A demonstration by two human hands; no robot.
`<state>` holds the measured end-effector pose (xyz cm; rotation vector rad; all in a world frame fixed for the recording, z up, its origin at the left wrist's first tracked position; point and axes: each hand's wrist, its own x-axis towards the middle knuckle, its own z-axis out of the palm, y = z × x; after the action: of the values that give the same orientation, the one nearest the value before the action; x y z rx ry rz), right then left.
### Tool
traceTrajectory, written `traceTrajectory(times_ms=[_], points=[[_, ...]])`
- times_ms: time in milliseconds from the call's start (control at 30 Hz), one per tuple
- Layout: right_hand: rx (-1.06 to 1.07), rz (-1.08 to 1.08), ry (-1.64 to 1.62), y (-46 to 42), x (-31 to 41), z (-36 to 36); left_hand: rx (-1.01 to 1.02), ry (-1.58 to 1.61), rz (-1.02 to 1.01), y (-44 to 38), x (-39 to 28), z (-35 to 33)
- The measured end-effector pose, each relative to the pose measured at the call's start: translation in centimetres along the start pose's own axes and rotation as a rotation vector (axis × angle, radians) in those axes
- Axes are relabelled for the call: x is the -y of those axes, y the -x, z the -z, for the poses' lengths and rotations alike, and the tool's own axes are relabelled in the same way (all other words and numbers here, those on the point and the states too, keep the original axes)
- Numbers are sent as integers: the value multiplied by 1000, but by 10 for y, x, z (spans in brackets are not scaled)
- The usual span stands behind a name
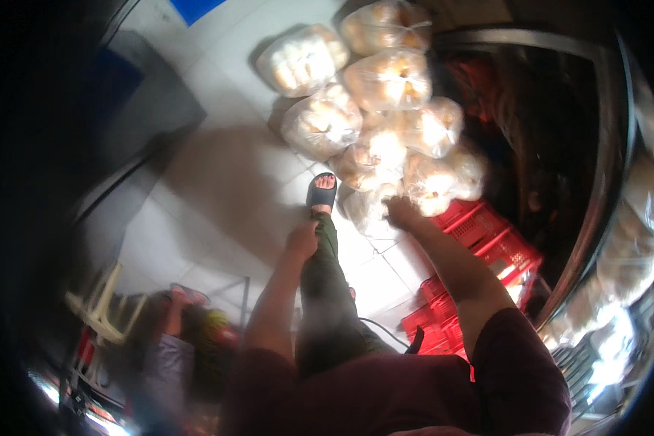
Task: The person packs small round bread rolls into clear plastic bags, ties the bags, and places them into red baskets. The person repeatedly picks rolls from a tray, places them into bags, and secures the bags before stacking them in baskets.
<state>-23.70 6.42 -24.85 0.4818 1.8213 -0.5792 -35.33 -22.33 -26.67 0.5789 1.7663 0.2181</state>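
Note:
My right hand [405,213] is closed at the gathered top of a clear plastic bag [368,211] on the tiled floor. Pale, rounded items fill the neighbouring bags, but glare hides what exactly they are. Beyond it, several similar tied bags [322,121] stand close together, and one filled bag [429,182] sits just past my fingers. My left hand [303,240] is curled beside my green trouser leg [327,283], with no separate object visible in it. Its fingertips are hidden.
Red plastic crates [482,234] stand to the right, below a metal-framed opening [594,180]. My sandalled foot [322,191] is near the bags. At lower left are a cream plastic stool [106,305] and another person's leg [174,316]. White floor tiles [196,229] extend leftward.

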Motion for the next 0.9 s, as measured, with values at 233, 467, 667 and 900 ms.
traceTrajectory(times_ms=[233, 467, 667, 900], points=[[327, 130, 17, 225, -25, -101, 66, -140, 73, 103, 34, -61], [122, -9, -218, 339, -52, -249, 127, -448, -66, 170, 52, -84], [0, -265, -601, 421, -42, -454, 340, -839, -92, 202, -43, -91], [-520, -643, -1422, 485, 13, -647, 410, -1106, -324, 234, -196, -185]])
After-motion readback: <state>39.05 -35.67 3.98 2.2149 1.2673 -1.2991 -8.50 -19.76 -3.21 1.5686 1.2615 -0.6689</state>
